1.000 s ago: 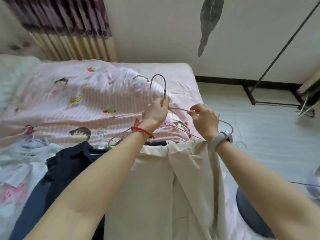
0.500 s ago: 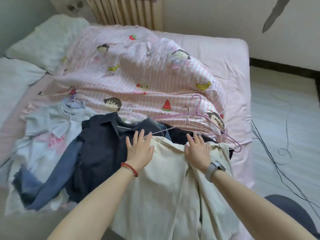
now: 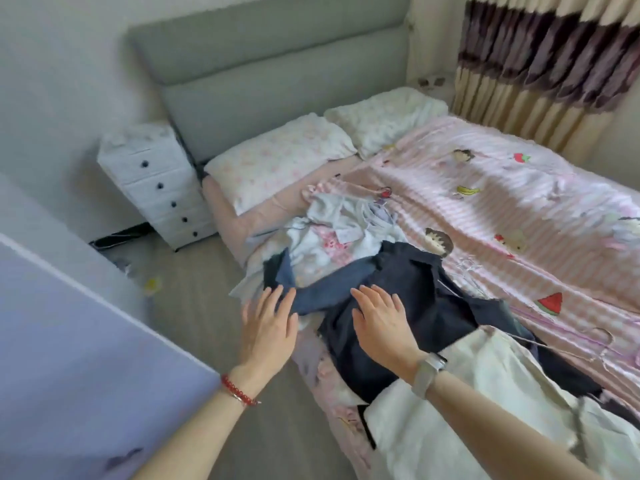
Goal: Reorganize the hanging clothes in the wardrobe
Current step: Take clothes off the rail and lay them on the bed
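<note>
Both hands are flat with straight fingers: the right hand (image 3: 381,323) rests on the dark shirt (image 3: 415,289) on the bed (image 3: 485,209); the left hand (image 3: 268,327) is beside the blue sleeve (image 3: 332,285), holding nothing.

The person is showing two bare forearms with no sleeves reaching them. The left wrist is wearing a red beaded bracelet (image 3: 239,392) with a small metal piece. The right wrist is wearing a watch (image 3: 428,372) on a pale grey band, its face turned toward 3 o'clock.
</note>
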`<state>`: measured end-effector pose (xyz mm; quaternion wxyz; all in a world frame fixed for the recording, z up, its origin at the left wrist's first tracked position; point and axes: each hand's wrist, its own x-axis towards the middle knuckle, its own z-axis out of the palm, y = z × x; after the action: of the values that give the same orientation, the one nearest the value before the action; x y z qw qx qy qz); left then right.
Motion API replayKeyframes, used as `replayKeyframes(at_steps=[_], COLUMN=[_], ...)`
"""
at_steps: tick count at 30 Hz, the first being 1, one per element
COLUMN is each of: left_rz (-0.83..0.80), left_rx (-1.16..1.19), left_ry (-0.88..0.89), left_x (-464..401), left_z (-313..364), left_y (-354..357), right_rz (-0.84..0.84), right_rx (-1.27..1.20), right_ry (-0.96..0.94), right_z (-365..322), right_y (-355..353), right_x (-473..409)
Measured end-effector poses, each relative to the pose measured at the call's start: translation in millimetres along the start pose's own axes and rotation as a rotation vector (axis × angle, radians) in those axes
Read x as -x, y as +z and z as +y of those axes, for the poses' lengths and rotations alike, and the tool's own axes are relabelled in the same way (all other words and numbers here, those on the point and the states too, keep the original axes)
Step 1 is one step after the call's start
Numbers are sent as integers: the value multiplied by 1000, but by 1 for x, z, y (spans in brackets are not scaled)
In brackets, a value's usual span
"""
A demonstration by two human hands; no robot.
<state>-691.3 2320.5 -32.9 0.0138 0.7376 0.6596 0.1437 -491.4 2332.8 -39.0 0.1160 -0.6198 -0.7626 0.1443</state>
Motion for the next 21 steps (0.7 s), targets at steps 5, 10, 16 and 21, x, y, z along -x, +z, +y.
replayKeyframes(at_steps=[5,10,16,21], left_rz=[70,176,360,493], left_rx=[-116,-217,-350,-484], left_ry=[-298,-584,-908,-1145], left_x=[109,201,307,386], left_z=[-132,-231,-295,-305], left_y=[-46,-94,-168,-232], right_rz=[-177,-262,-346,-435], right_rx=[8,-10,-48,-160], right_ry=[-398,-691,-1028,-1274], right_z=[-150,-287,-437,-550], right_y=[57,104,133,147], right_x=[1,14,44,83])
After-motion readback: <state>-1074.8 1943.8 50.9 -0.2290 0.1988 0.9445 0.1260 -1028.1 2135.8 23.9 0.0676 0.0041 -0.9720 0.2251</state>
